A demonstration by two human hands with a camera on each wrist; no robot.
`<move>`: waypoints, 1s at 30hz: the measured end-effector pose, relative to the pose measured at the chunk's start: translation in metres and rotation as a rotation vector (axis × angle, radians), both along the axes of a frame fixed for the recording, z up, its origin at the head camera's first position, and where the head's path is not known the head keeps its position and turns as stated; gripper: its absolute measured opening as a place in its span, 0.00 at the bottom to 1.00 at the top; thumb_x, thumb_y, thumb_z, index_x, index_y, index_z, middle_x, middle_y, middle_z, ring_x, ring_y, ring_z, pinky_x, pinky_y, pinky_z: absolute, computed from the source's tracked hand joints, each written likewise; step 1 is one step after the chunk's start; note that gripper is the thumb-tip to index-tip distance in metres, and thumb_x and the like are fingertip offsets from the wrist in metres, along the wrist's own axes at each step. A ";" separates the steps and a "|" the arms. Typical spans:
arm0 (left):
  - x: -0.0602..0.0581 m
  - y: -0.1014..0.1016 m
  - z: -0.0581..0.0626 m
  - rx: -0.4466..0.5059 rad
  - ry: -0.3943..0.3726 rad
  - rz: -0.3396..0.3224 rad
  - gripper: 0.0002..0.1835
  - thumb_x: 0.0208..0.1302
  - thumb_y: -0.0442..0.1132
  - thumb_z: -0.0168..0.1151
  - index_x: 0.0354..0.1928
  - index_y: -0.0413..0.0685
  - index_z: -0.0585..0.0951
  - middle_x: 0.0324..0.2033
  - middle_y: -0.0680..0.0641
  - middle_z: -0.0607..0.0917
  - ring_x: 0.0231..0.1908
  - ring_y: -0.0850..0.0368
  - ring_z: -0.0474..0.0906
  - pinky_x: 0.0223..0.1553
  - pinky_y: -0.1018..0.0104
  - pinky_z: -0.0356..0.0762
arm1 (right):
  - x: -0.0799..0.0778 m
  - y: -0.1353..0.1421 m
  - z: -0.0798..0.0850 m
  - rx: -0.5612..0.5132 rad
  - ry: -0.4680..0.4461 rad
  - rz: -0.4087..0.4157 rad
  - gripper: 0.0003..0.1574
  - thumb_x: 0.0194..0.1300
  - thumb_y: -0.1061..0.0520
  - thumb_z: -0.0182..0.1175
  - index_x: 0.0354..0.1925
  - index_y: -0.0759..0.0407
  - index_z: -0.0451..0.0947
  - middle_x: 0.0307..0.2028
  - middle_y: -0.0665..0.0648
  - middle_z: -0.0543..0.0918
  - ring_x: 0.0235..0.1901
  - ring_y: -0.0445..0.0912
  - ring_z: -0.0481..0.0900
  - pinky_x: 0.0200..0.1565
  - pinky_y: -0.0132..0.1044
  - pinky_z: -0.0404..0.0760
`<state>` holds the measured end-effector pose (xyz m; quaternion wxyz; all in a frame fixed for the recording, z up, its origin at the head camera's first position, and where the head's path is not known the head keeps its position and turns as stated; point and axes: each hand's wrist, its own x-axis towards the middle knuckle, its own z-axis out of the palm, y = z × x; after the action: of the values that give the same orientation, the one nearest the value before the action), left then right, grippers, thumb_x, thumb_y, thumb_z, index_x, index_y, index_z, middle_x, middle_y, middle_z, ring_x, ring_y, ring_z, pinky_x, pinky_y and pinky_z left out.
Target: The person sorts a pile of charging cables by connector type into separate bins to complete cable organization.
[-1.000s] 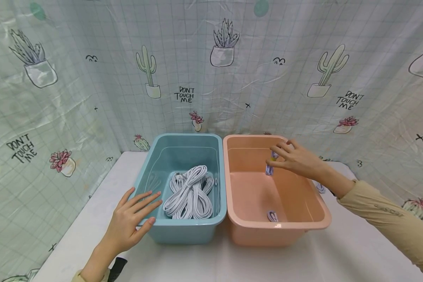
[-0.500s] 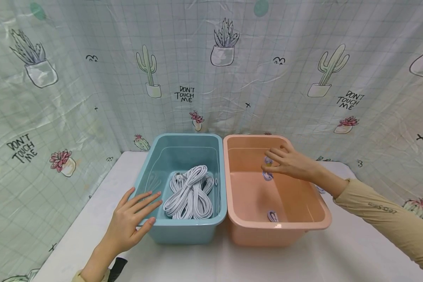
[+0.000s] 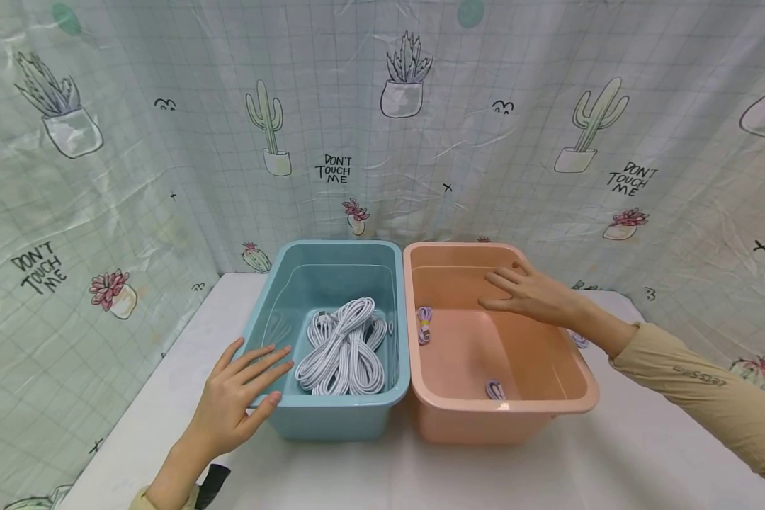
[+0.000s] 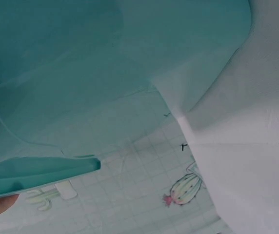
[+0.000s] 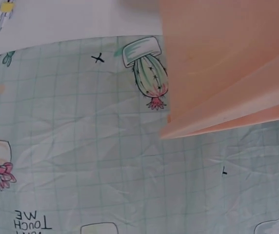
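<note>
In the head view my left hand (image 3: 239,397) rests with spread fingers on the near left rim of the blue bin (image 3: 334,401). White cable bundles (image 3: 344,354) lie piled inside that bin. Over the right side of the orange bin (image 3: 503,406) hangs my right hand (image 3: 529,294), its fingers extended and nothing between them. A small pale-purple cable bundle with a yellow band (image 3: 424,326) lies at the orange bin's left wall. Another small cable bundle (image 3: 494,389) is near its front wall. The left wrist view shows a bit of my hand under the blue rim (image 4: 42,175).
Both bins stand side by side on a white table (image 3: 331,474). Right of the orange bin, partly behind my right arm, lies another cable bundle (image 3: 579,340). In the right wrist view a yellow-banded bundle (image 5: 5,12) is on the table. A cactus-print curtain (image 3: 357,127) surrounds the table.
My right hand has let go of the yellow-banded cable bundle, which now lies at the orange bin's left wall. That hand first moved slightly left, then back right. My left hand has stayed put.
</note>
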<state>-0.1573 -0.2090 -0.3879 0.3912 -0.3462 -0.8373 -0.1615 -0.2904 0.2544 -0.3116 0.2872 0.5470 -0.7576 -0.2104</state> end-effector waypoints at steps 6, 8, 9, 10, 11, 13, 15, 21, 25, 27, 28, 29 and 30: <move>-0.001 0.001 0.000 0.004 0.003 -0.003 0.24 0.66 0.54 0.39 0.47 0.51 0.80 0.48 0.48 0.81 0.49 0.48 0.74 0.67 0.55 0.45 | 0.001 0.011 0.001 -0.022 -0.019 -0.018 0.42 0.35 0.74 0.64 0.49 0.44 0.73 0.49 0.64 0.74 0.47 0.55 0.73 0.46 0.53 0.70; -0.001 0.001 0.000 0.005 0.004 -0.004 0.24 0.66 0.54 0.39 0.47 0.51 0.80 0.48 0.47 0.81 0.49 0.48 0.73 0.67 0.55 0.45 | 0.003 0.015 0.000 -0.032 -0.037 -0.046 0.40 0.37 0.74 0.63 0.50 0.45 0.73 0.50 0.65 0.74 0.48 0.55 0.74 0.46 0.53 0.68; -0.001 0.001 0.000 0.005 0.001 -0.002 0.24 0.66 0.54 0.39 0.47 0.51 0.80 0.48 0.48 0.81 0.49 0.48 0.73 0.67 0.55 0.46 | 0.003 0.017 0.000 -0.037 -0.044 -0.060 0.39 0.38 0.73 0.62 0.50 0.45 0.73 0.50 0.65 0.75 0.48 0.55 0.74 0.46 0.53 0.68; -0.001 0.001 0.000 0.003 -0.002 -0.001 0.24 0.66 0.54 0.39 0.48 0.51 0.80 0.48 0.48 0.81 0.50 0.48 0.73 0.67 0.54 0.46 | 0.004 0.019 -0.001 -0.041 -0.048 -0.072 0.38 0.39 0.73 0.62 0.50 0.45 0.73 0.50 0.65 0.75 0.48 0.56 0.75 0.46 0.53 0.68; 0.000 0.001 0.000 0.000 -0.007 0.003 0.24 0.66 0.55 0.39 0.48 0.51 0.80 0.48 0.48 0.81 0.50 0.48 0.73 0.66 0.53 0.47 | 0.005 0.022 -0.001 -0.038 -0.045 -0.089 0.38 0.40 0.72 0.62 0.50 0.46 0.73 0.50 0.65 0.75 0.48 0.56 0.75 0.46 0.52 0.68; 0.000 0.000 0.000 -0.005 -0.016 0.008 0.24 0.66 0.55 0.39 0.48 0.52 0.80 0.48 0.48 0.81 0.50 0.49 0.72 0.66 0.53 0.47 | 0.006 0.026 -0.002 -0.042 -0.040 -0.115 0.39 0.39 0.73 0.63 0.50 0.46 0.72 0.50 0.65 0.75 0.48 0.55 0.75 0.46 0.51 0.68; 0.000 0.000 -0.001 -0.009 -0.023 0.011 0.23 0.66 0.55 0.39 0.48 0.52 0.80 0.49 0.48 0.81 0.51 0.49 0.72 0.66 0.53 0.47 | 0.006 0.032 -0.002 -0.041 -0.017 -0.136 0.40 0.38 0.72 0.64 0.51 0.46 0.71 0.50 0.64 0.75 0.48 0.54 0.74 0.45 0.50 0.68; 0.000 -0.001 -0.001 -0.007 -0.008 0.008 0.23 0.66 0.55 0.39 0.48 0.52 0.80 0.49 0.48 0.81 0.50 0.49 0.72 0.66 0.53 0.47 | 0.005 0.052 -0.004 -0.082 -0.002 -0.167 0.42 0.34 0.73 0.67 0.49 0.47 0.72 0.47 0.62 0.73 0.45 0.52 0.68 0.42 0.48 0.67; -0.001 0.000 -0.001 0.004 0.009 0.001 0.24 0.66 0.55 0.39 0.47 0.52 0.80 0.49 0.48 0.81 0.50 0.49 0.73 0.65 0.51 0.49 | 0.005 0.064 -0.006 -0.130 -0.050 -0.217 0.40 0.35 0.72 0.67 0.49 0.49 0.72 0.46 0.63 0.73 0.45 0.53 0.69 0.42 0.51 0.67; -0.001 0.000 -0.001 0.007 0.013 -0.001 0.24 0.66 0.55 0.38 0.47 0.51 0.80 0.48 0.48 0.81 0.50 0.48 0.73 0.65 0.50 0.50 | 0.005 0.070 -0.006 -0.142 -0.075 -0.252 0.40 0.35 0.71 0.67 0.49 0.49 0.72 0.47 0.63 0.73 0.45 0.55 0.69 0.43 0.52 0.66; -0.001 0.000 -0.001 0.008 0.015 -0.002 0.24 0.66 0.55 0.38 0.47 0.51 0.80 0.48 0.48 0.81 0.50 0.48 0.73 0.65 0.51 0.49 | 0.005 0.073 -0.007 -0.147 -0.087 -0.269 0.40 0.35 0.71 0.68 0.49 0.49 0.72 0.48 0.63 0.72 0.46 0.55 0.69 0.43 0.53 0.66; -0.001 0.000 -0.001 0.008 0.015 -0.003 0.24 0.66 0.55 0.38 0.47 0.51 0.80 0.48 0.48 0.81 0.50 0.48 0.73 0.66 0.52 0.48 | 0.004 0.076 -0.007 -0.146 -0.087 -0.282 0.40 0.34 0.71 0.68 0.49 0.49 0.72 0.48 0.63 0.72 0.46 0.56 0.69 0.43 0.53 0.66; -0.001 0.000 -0.001 0.007 0.013 -0.002 0.24 0.67 0.55 0.38 0.47 0.51 0.80 0.48 0.48 0.81 0.50 0.48 0.73 0.66 0.53 0.48 | 0.004 0.079 -0.008 -0.145 -0.083 -0.294 0.39 0.34 0.70 0.68 0.49 0.49 0.73 0.48 0.64 0.72 0.46 0.56 0.69 0.42 0.54 0.67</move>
<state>-0.1588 -0.2086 -0.3885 0.3979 -0.3468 -0.8337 -0.1626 -0.2867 0.3339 -0.3200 0.2608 0.4164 -0.8538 -0.1721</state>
